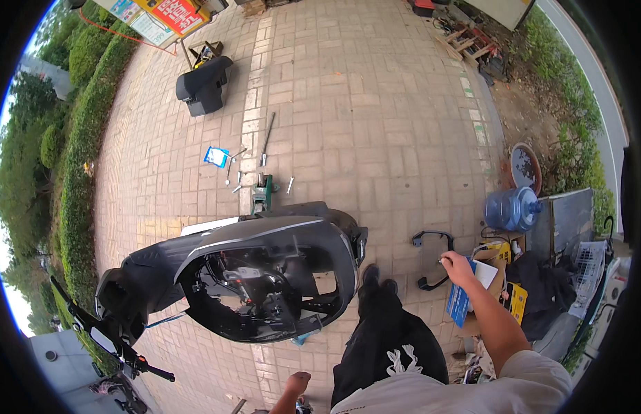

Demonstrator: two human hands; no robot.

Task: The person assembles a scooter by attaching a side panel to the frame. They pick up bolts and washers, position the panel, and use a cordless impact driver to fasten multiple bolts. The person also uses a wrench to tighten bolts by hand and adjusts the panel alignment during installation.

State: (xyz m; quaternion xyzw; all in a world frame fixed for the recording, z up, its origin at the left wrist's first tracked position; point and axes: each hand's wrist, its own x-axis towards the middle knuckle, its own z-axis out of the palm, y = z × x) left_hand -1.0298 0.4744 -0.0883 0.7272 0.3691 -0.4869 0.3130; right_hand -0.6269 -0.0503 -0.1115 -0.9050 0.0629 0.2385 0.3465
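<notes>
My right hand (459, 268) reaches out at the right, its fingers closed on something small and shiny that I cannot make out. Just beside it lies a black U-shaped grab rail (450, 241) on the paving, partly hidden behind the hand. My left hand (299, 382) hangs low near the bottom edge, fingers curled in, with nothing seen in it. Left of my legs stands a dark scooter (265, 238) with its seat off. Its body is open, showing the frame and wires inside. The handlebar (103, 339) points to the lower left.
Beyond the scooter are a green jack (262, 195), a long bar (268, 138), several small tools and a blue packet (216, 157). A black storage box (204, 84) sits farther off. To the right are a cardboard box (496, 259), a blue water jug (511, 210) and a pot (525, 168).
</notes>
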